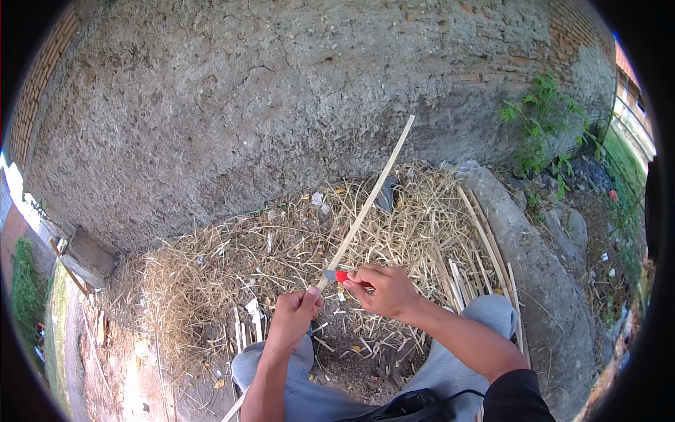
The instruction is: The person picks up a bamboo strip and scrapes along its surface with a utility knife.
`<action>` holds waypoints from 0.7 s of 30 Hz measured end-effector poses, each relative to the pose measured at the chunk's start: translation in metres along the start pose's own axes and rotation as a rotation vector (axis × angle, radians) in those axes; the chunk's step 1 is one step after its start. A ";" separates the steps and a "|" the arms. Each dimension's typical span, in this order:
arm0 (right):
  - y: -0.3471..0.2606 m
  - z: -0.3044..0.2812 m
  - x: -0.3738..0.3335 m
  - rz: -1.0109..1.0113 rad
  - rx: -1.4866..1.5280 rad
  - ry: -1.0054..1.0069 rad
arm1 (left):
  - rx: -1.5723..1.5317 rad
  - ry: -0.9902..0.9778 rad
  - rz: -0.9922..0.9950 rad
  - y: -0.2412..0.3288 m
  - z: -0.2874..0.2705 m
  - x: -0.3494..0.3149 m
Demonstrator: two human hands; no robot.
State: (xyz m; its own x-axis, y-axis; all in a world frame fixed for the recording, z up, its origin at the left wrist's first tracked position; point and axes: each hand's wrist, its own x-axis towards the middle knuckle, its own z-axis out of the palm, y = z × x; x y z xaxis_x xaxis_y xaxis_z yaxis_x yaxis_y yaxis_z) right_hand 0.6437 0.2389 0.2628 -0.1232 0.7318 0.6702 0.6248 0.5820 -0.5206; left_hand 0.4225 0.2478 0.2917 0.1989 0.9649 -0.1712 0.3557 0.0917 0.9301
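Observation:
My left hand (297,316) is closed around the near end of a long, pale bamboo strip (370,200), which slants up and away to the right toward the wall. In my right hand (383,290) is a knife with a red handle (342,276). Its short grey blade (330,274) lies across the strip just beyond my left fingers, touching or very close to it. My fingers hide most of the knife's handle.
A rough wall (281,105) rises ahead. Curly shavings (190,281) cover the ground. Bamboo strips (458,285) lie by my right knee, and more strips (256,320) by my left. A long stone slab (520,239) and a green plant (545,119) are at the right.

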 end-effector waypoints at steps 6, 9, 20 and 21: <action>0.008 0.002 0.001 -0.039 -0.100 0.034 | 0.028 0.006 0.014 0.006 0.003 0.000; 0.010 0.002 0.003 -0.078 -0.084 0.115 | 0.028 0.002 0.010 0.013 0.005 -0.002; 0.016 -0.002 0.011 -0.117 -0.130 0.149 | 0.010 0.011 0.031 0.007 0.004 -0.001; 0.016 -0.001 0.010 -0.118 -0.127 0.150 | 0.012 0.014 0.030 0.005 0.004 -0.001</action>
State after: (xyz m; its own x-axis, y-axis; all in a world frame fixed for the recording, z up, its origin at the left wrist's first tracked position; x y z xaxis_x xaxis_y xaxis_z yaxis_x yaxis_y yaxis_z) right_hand 0.6535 0.2554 0.2621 -0.0908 0.5951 0.7985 0.7059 0.6040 -0.3699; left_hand 0.4274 0.2467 0.2949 0.1973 0.9705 -0.1385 0.3605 0.0595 0.9309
